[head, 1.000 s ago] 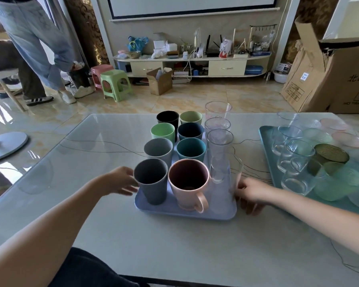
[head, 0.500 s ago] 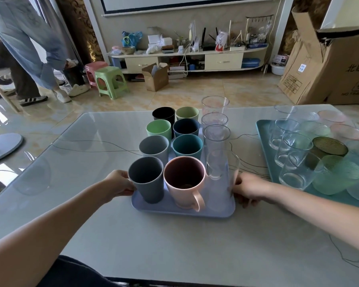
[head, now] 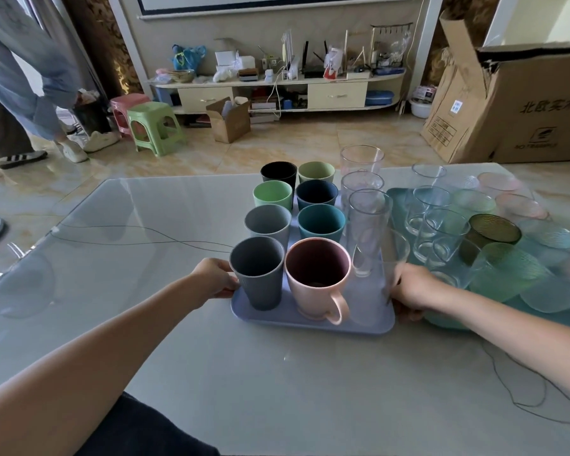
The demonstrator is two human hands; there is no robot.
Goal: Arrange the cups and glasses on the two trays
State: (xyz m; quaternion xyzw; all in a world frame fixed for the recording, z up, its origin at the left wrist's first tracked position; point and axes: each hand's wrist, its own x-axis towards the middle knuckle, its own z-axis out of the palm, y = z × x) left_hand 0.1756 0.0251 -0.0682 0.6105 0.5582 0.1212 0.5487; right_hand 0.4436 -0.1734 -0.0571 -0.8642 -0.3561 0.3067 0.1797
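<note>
You are sitting at a glass-topped table [head: 145, 258], with both forearms reaching forward across it. A lavender tray [head: 310, 322] is lying in front of you, and a teal tray [head: 396, 205] is lying just beside its right edge, the two near edges apparently touching.

The lavender tray is carrying two columns of cups and one column of tall clear glasses [head: 369, 218] along its right side. The pink mug [head: 316, 278] is standing at the near end, handle toward you, with the dark grey cup [head: 257, 274] just beside it on the left. Behind these the light grey cup [head: 268, 223], teal cup [head: 321, 222], green cup [head: 272, 194], navy cup [head: 316, 194], black cup [head: 278, 172] and olive cup [head: 316, 171] are standing upright in pairs.

The teal tray is holding short clear tumblers [head: 441, 232], an amber glass [head: 489, 233], textured green glasses [head: 507, 274] and pink glasses [head: 507, 192], closely packed.

Your left hand [head: 214, 278] is gripping the lavender tray's left edge, fingers curled round the rim. Your right hand [head: 408, 291] is gripping its right edge likewise, thumb on top; its lower fingers are hidden.
</note>
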